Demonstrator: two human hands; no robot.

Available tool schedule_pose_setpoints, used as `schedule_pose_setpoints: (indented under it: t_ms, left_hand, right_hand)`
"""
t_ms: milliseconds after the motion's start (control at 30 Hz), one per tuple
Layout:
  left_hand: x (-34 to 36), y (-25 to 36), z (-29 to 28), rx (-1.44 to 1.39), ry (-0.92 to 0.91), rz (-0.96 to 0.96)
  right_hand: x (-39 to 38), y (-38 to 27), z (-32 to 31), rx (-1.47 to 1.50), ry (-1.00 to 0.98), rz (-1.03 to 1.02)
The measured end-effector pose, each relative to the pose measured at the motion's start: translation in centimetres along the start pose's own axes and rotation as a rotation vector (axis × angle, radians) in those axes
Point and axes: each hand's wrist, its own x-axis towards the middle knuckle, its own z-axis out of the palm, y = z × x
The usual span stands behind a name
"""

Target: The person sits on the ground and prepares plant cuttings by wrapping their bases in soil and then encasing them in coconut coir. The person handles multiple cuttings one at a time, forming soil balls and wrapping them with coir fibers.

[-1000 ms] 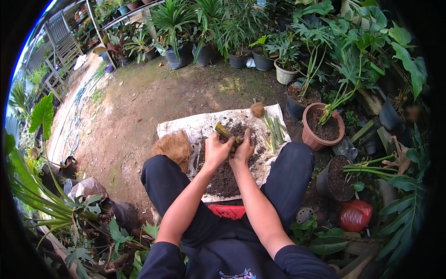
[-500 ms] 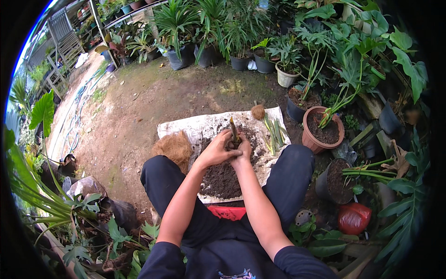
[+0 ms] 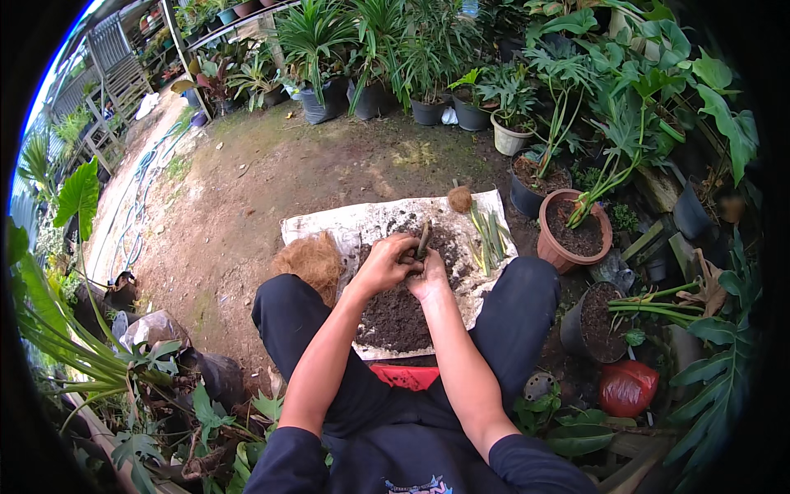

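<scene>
Over the mound of dark soil [image 3: 393, 319], between the person's knees, the two hands meet close together. From the lower left, one forearm slants up and inward; the left hand [image 3: 385, 263] bends at the end of it, knuckles up, its fingers curled toward the right hand [image 3: 429, 278]. That one comes from the lower right, palm turned inward and cupped, its fingers closed round the lower end of a short stem piece [image 3: 424, 239]. The stem piece stands above the hands, tilted slightly right at its top. The left fingers are half bent beside its base, but they overlap there, so I cannot tell whether they grip it too.

Beneath the soil lies a white sheet [image 3: 350, 218]. A tangle of brown fibre [image 3: 313, 265] rests at its left edge, a small fibre ball [image 3: 459, 198] near its far edge, and green cut stems [image 3: 492, 237] lie on its right.
</scene>
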Motion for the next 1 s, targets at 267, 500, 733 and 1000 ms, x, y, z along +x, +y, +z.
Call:
schedule_pose_setpoints:
  t_ms: [267, 500, 733, 1000]
  left_hand:
    - [0.3, -0.4, 0.4, -0.02, 0.156, -0.146]
    - [0.2, 0.9, 1.5, 0.118, 0.289, -0.103]
    - [0.3, 1.4, 0.7, -0.015, 0.219, 0.078]
    - [-0.1, 1.6, 0.3, -0.027, 0.032, -0.1]
  right_hand:
    - [-1.8, 0.5, 2.5, -0.021, 0.143, -0.116]
    - [-0.3, 0.8, 1.7, -0.09, 0.145, -0.267]
    - [-1.6, 0.4, 2.6, -0.045, 0.217, -0.309]
    - [0.0, 1.2, 1.0, -0.07, 0.315, -0.273]
